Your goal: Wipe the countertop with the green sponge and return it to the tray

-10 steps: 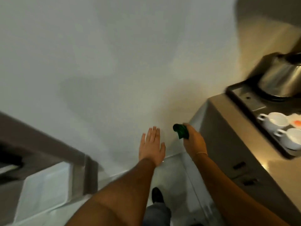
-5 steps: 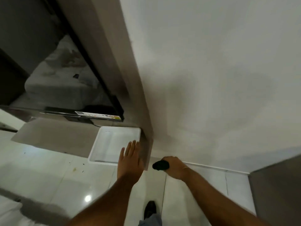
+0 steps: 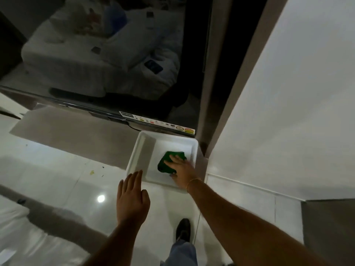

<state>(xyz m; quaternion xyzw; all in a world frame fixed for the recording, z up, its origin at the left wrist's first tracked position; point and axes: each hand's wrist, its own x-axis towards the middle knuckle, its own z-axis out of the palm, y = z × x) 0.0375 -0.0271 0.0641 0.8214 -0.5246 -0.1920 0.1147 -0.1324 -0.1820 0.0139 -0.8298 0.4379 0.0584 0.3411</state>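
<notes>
Fingers (image 3: 177, 157) of the right hand (image 3: 182, 170) lie flat and loosely spread on top of the dark green, crumpled sponge (image 3: 167, 163), which sits inside the white rectangular plastic tray (image 3: 143, 150), toward its right half. Whether the thumb is tucked under the sponge's near edge cannot be told, so it is unclear if the hand grips the sponge or only presses on it. A thin gold-coloured bracelet (image 3: 193, 182) circles that wrist. The left hand (image 3: 132, 196) hovers palm down, flat and unfurled with fingers together, holding nothing, its fingertips just over the tray's near left corner. The tray rests on a grey-brown shelf (image 3: 76, 133) below a dark glossy screen (image 3: 96, 54), beside the white wall (image 3: 288, 93). A black shoe (image 3: 183, 229) stands on the pale tiled floor (image 3: 57, 189).
</notes>
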